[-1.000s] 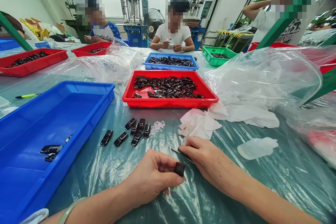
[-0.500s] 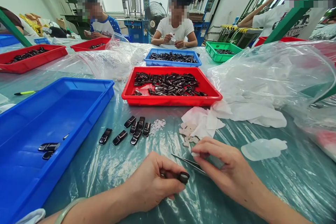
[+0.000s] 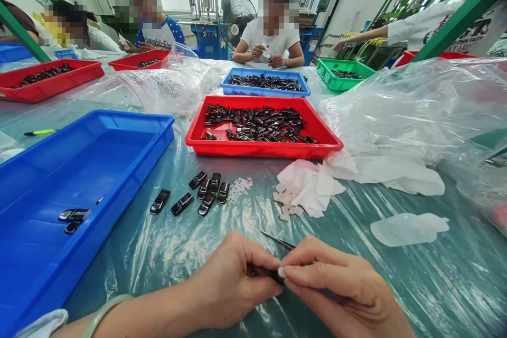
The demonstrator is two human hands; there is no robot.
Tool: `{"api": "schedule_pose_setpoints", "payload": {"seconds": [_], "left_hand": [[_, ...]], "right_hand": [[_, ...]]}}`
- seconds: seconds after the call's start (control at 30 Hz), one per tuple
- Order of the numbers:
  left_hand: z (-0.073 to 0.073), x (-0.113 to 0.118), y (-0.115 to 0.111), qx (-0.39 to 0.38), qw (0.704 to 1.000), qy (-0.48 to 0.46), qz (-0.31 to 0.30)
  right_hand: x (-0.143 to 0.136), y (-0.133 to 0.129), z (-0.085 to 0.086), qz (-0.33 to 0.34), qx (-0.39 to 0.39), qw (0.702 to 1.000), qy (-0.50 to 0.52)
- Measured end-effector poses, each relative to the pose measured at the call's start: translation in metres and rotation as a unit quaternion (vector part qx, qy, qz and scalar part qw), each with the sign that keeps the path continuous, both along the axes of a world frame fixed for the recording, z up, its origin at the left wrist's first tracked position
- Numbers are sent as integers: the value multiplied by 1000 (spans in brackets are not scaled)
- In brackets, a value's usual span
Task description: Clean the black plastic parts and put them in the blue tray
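Observation:
My left hand (image 3: pixel 237 280) is closed around a small glossy black plastic part (image 3: pixel 273 274), mostly hidden by the fingers. My right hand (image 3: pixel 336 280) meets it, thumb and fingertips pinched at the part's end. A pair of metal tweezers (image 3: pixel 278 240) sticks out to the left from under the right hand's fingers. The white spot at those fingertips may be a small pale piece or a nail; I cannot tell. Ahead on the plastic sheet lie several black parts (image 3: pixel 206 204), tiny white bits (image 3: pixel 240 188) and flat pale pieces (image 3: pixel 285 196) beside a crumpled white tissue (image 3: pixel 312 182).
A blue tray (image 3: pixel 137 121) with a few black parts stands at left. A red tray (image 3: pixel 261 150) full of black parts is ahead, a smaller blue tray (image 3: pixel 265 91) behind it. Clear plastic bags (image 3: pixel 415 111) and a translucent flat bottle (image 3: pixel 410 229) lie at right. Co-workers sit opposite.
My right hand has moved left and down, so its fingertips now meet the black part in my left hand. The left hand stays nearly in place. The view has shifted slightly.

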State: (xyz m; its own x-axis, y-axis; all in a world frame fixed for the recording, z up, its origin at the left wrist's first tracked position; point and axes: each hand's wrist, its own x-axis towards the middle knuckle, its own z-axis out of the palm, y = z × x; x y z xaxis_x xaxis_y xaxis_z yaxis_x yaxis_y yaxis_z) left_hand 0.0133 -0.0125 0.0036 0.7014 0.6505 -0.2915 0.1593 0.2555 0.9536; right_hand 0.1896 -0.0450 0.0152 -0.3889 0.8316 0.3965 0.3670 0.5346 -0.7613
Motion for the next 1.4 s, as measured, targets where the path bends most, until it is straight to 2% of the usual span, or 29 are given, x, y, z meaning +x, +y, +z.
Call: {"api": "schedule_pose_setpoints", "payload": {"seconds": [0.23,0.47,0.67,0.97,1.1,1.23,1.33,1.4], "left_hand": [[-1,0,0,3,1000,19,2],[-3,-1,-1,24,1000,18,-6],[-6,-2,-1,56,998,24,-15],[-5,0,0,76,997,30,-9],[-4,0,0,67,997,32,-9],[-3,0,-1,47,998,33,-2],[-2,0,0,9,999,33,7],[-2,1,1,-20,999,38,19]], "right_hand": [[3,-5,-11,13,20,999,-27],[6,-7,-11,39,40,997,-50],[8,-11,-18,50,47,997,-43],[6,-7,-8,51,37,996,-63],[4,-10,-16,28,13,997,-69],[1,-11,-23,18,31,998,-47],[1,-5,-15,14,36,997,-60],[2,2,-7,31,10,998,-59]]}}
